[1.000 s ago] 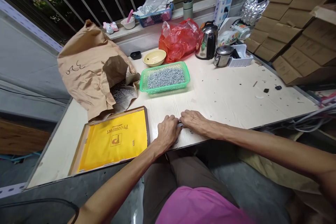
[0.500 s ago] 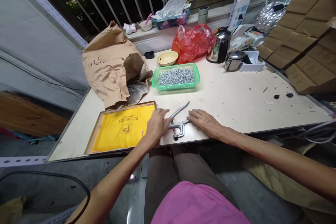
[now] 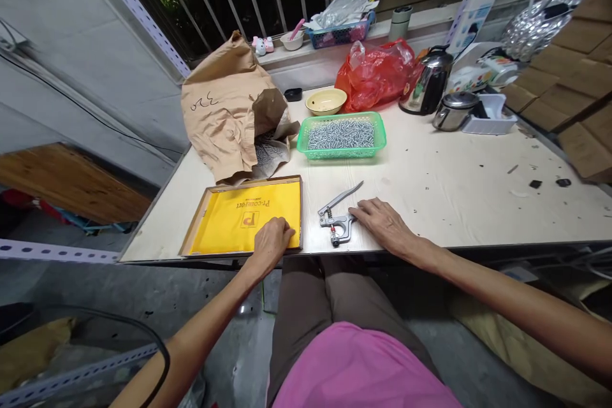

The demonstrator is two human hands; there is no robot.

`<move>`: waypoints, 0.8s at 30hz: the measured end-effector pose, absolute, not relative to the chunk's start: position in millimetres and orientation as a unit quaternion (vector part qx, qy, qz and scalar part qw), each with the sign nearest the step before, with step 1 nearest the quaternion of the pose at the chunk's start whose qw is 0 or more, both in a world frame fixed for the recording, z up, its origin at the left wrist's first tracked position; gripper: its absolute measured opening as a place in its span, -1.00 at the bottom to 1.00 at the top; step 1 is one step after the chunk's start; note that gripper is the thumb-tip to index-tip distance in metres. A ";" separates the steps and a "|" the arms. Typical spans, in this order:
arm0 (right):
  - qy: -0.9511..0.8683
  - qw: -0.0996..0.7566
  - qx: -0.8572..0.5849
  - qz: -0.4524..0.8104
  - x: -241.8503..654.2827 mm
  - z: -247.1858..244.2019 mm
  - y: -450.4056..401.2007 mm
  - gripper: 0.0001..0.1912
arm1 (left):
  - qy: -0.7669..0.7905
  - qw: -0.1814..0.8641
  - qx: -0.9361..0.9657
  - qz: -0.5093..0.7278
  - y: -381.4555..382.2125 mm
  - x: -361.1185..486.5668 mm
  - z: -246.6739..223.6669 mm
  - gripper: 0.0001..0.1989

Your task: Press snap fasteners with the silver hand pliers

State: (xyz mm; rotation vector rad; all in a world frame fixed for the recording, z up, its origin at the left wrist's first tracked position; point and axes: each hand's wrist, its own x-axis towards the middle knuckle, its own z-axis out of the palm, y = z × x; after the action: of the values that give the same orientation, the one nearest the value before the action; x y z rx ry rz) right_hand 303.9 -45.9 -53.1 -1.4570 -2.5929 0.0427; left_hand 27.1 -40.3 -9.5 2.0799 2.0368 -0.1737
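The left hand [image 3: 271, 243] rests palm-down on a yellow printed card [image 3: 248, 217] lying in a shallow wooden tray [image 3: 194, 236], by the tray's right corner and close to the near edge of the bench [image 3: 459, 204]. The right hand [image 3: 383, 224] lies open and flat on the bench, well apart from the left, its fingertips [image 3: 354, 211] meeting the snap-fastener pliers [image 3: 335, 222] without closing round them. Neither hand is clamped on anything. The pliers lie flat between the hands near the front edge, their long handle angled toward the back, a spot that seems chosen to keep them within easy reach. Farther back, mid-bench, a green plastic basket [image 3: 341, 135] holds a layer of small metal fasteners. A torn kraft paper sack [image 3: 224, 108] behind the tray spills more of them, so it looks like the bulk supply and the basket the working portion. A cream bowl [image 3: 325, 101], a red plastic bag [image 3: 375, 75] and a steel kettle [image 3: 428, 84] stand along the back edge, out of the way.
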 end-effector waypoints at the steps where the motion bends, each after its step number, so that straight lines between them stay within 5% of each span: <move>1: -0.874 0.090 -0.478 0.010 301.7 -50.7 -46.8 -0.62 | 0.695 0.102 0.711 -0.042 -41.8 24.5 -9.3 -0.80; 12: -0.865 0.004 -0.501 0.011 297.8 -46.7 -35.2 -0.78 | 0.750 0.126 0.647 0.048 -48.0 -13.8 -16.6 -0.80; 24: -0.870 0.081 -0.481 0.073 313.9 -45.4 -37.3 -0.81 | 0.737 0.127 0.664 0.016 -42.8 -11.3 -22.0 -0.77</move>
State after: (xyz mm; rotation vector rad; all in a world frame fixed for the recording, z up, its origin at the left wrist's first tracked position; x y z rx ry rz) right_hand 313.9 -37.3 -45.4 -1.4362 -2.6006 0.2195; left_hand -11.3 -42.8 -22.0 1.9315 2.1445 0.0462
